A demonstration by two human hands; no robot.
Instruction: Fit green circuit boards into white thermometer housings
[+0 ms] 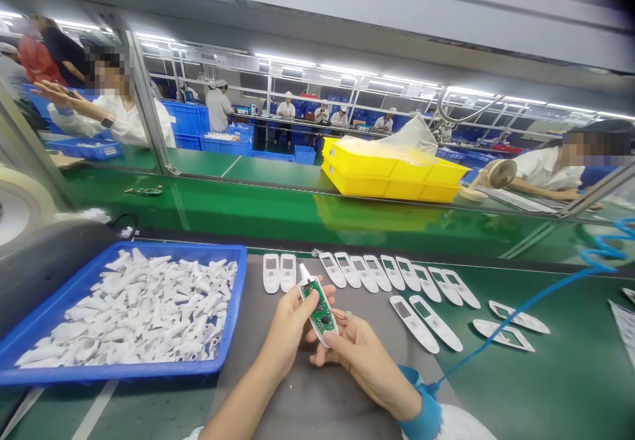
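Between both hands sits an ear thermometer half (318,308), a white casing with a green circuit board inside and a white cone tip pointing away from me. My left hand (297,311) grips its upper left side, thumb on the board. My right hand (352,347) pinches the lower end, thumb near the casing edge. Thin reddish wires (341,315) come off the board's right side by my right fingers. Beyond the hands lie several white casing fronts (391,272) in a row, with screen windows. A blue wrist strap (423,403) with a coiled cord is on my right wrist.
On the left, a blue tray (243,281) holds many white cone parts (149,314). Open casing frames (503,335) lie at right. Past the bench stand yellow bins (397,178) and a small fan (497,174). A circuit board (143,191) lies far left. Co-workers sit opposite.
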